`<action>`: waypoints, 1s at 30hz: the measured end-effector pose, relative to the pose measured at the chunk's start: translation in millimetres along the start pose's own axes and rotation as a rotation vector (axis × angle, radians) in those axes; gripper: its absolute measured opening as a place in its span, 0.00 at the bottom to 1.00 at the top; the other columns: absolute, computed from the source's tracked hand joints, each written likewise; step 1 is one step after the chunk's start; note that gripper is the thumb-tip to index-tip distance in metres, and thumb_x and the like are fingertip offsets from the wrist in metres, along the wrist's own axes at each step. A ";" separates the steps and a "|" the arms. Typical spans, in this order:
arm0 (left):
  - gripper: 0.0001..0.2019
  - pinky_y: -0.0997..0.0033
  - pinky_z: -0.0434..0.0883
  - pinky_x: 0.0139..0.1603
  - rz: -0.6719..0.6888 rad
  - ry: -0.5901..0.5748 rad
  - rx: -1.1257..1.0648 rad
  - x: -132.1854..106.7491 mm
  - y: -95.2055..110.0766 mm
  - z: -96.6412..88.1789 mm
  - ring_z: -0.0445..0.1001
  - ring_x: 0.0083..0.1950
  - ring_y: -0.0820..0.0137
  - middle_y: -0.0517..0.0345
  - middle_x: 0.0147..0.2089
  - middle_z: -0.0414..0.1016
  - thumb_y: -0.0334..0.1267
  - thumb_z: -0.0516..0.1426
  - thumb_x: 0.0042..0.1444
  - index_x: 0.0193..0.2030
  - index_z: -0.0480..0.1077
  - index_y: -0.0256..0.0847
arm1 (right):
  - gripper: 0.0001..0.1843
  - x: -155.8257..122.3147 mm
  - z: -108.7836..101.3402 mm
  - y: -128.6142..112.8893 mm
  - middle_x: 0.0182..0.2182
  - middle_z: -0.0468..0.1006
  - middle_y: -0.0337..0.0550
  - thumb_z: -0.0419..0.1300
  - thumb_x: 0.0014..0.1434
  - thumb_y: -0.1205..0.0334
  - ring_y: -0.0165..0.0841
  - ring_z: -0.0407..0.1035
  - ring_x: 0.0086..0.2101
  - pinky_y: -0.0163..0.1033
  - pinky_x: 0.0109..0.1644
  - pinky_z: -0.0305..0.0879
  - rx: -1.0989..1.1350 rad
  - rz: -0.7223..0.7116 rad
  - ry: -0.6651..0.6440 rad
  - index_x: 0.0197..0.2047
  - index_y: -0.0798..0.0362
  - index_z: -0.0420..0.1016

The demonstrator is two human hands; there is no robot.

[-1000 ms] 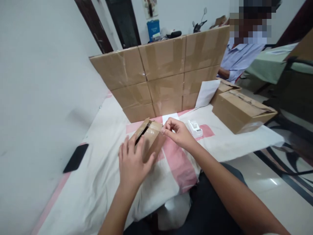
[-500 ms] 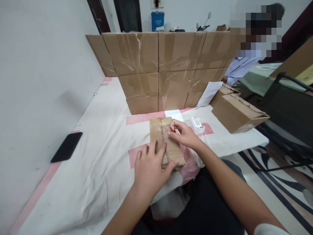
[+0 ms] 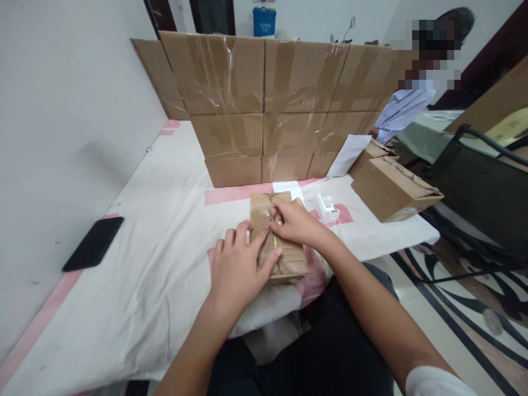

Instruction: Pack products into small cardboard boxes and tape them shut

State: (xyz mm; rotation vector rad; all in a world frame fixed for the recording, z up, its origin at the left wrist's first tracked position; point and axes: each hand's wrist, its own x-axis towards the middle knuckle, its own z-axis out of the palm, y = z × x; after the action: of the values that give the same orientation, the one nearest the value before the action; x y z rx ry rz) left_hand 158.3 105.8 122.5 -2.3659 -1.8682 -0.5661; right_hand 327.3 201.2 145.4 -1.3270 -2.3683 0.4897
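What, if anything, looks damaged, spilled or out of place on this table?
The front right box looks damaged: its top seam is ragged, not straight, perhaps torn. The small nearer box has a creased-looking top. The tablecloth is rumpled on the left. I see no spill.

Soft light, faint shadow on wall (image 3: 49,121), edge distortion
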 end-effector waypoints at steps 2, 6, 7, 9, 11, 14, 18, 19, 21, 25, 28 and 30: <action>0.24 0.52 0.68 0.47 0.013 -0.014 0.036 0.6 3.8 -1.3 0.69 0.53 0.52 0.49 0.59 0.70 0.56 0.50 0.67 0.65 0.69 0.55 | 0.09 -4.5 -5.4 -8.1 0.34 0.77 0.42 0.60 0.58 0.61 0.39 0.71 0.36 0.46 0.52 0.56 -0.123 0.081 0.010 0.41 0.53 0.65; 0.25 0.52 0.67 0.46 0.038 -0.028 0.091 1.0 10.8 -2.7 0.69 0.52 0.53 0.48 0.59 0.71 0.56 0.49 0.68 0.66 0.69 0.54 | 0.20 -12.2 -17.4 -24.6 0.38 0.81 0.55 0.62 0.61 0.55 0.50 0.75 0.43 0.49 0.51 0.61 -0.308 0.274 -0.010 0.51 0.58 0.66; 0.24 0.52 0.67 0.46 0.037 -0.030 0.100 0.8 11.0 -2.6 0.69 0.52 0.53 0.49 0.58 0.71 0.56 0.49 0.68 0.65 0.69 0.54 | 0.24 -13.4 -20.6 -24.9 0.39 0.81 0.57 0.63 0.60 0.52 0.52 0.75 0.44 0.49 0.50 0.63 -0.331 0.322 -0.013 0.53 0.59 0.66; 0.23 0.53 0.67 0.46 0.024 -0.032 0.108 0.0 8.7 -2.1 0.69 0.52 0.53 0.49 0.58 0.71 0.55 0.49 0.68 0.64 0.71 0.53 | 0.36 -15.0 -27.0 -17.4 0.42 0.81 0.61 0.67 0.55 0.42 0.55 0.76 0.45 0.50 0.48 0.65 -0.340 0.422 -0.016 0.55 0.60 0.65; 0.22 0.53 0.68 0.47 0.002 -0.039 0.100 -1.2 3.9 -2.1 0.70 0.52 0.54 0.49 0.58 0.71 0.54 0.49 0.68 0.63 0.71 0.53 | 0.45 -16.2 -32.6 0.2 0.45 0.80 0.63 0.68 0.48 0.31 0.58 0.75 0.46 0.51 0.46 0.67 -0.295 0.514 -0.037 0.55 0.59 0.66; 0.22 0.53 0.68 0.48 -0.023 -0.046 0.087 -3.3 1.1 -3.3 0.70 0.53 0.53 0.49 0.60 0.70 0.54 0.49 0.68 0.63 0.71 0.54 | 0.47 -18.5 -35.7 30.9 0.50 0.79 0.61 0.66 0.44 0.25 0.56 0.75 0.47 0.49 0.45 0.69 -0.116 0.550 -0.109 0.54 0.56 0.68; 0.28 0.45 0.66 0.53 -0.021 0.038 0.164 -7.5 19.6 -0.8 0.64 0.63 0.43 0.44 0.67 0.67 0.59 0.51 0.64 0.63 0.72 0.43 | 0.47 -23.2 -23.7 41.3 0.54 0.79 0.58 0.64 0.52 0.31 0.48 0.78 0.45 0.44 0.43 0.71 0.261 0.476 -0.209 0.63 0.55 0.62; 0.31 0.44 0.66 0.54 -0.006 0.056 0.176 -9.2 26.3 1.1 0.62 0.65 0.41 0.42 0.68 0.67 0.60 0.51 0.64 0.63 0.71 0.40 | 0.44 -24.4 -18.1 37.5 0.55 0.78 0.58 0.63 0.55 0.34 0.48 0.78 0.46 0.44 0.45 0.71 0.316 0.448 -0.199 0.64 0.56 0.62; 0.33 0.43 0.65 0.54 0.035 0.071 0.176 -13.2 36.2 4.8 0.63 0.65 0.42 0.40 0.67 0.69 0.60 0.51 0.64 0.65 0.68 0.36 | 0.37 -26.5 -6.0 27.3 0.57 0.77 0.59 0.59 0.61 0.39 0.50 0.76 0.51 0.45 0.49 0.70 0.333 0.406 -0.143 0.63 0.56 0.64; 0.26 0.45 0.66 0.53 0.145 0.085 0.167 -20.4 25.0 3.5 0.70 0.62 0.47 0.46 0.65 0.73 0.50 0.50 0.64 0.65 0.67 0.42 | 0.35 -28.2 11.5 17.4 0.52 0.80 0.55 0.56 0.63 0.40 0.51 0.77 0.48 0.47 0.46 0.71 0.366 0.330 -0.106 0.66 0.53 0.62; 0.23 0.43 0.65 0.55 0.186 0.080 0.201 -22.7 -8.1 -5.2 0.71 0.63 0.49 0.50 0.64 0.74 0.43 0.49 0.62 0.63 0.67 0.46 | 0.35 -27.6 12.7 23.4 0.47 0.82 0.50 0.58 0.61 0.35 0.47 0.79 0.41 0.44 0.39 0.71 0.452 0.281 -0.133 0.61 0.51 0.67; 0.22 0.41 0.65 0.56 0.180 0.057 0.243 -22.9 -33.3 -10.0 0.71 0.63 0.48 0.51 0.61 0.77 0.40 0.49 0.60 0.61 0.67 0.48 | 0.37 -24.7 9.3 31.8 0.43 0.83 0.52 0.57 0.59 0.31 0.46 0.78 0.37 0.44 0.38 0.70 0.442 0.352 -0.122 0.58 0.53 0.70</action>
State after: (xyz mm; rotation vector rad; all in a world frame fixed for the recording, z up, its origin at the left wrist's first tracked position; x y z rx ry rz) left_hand 119.8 90.4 118.6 -2.2997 -1.5788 -0.3625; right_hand 357.9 194.5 118.5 -1.5254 -1.9511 1.1493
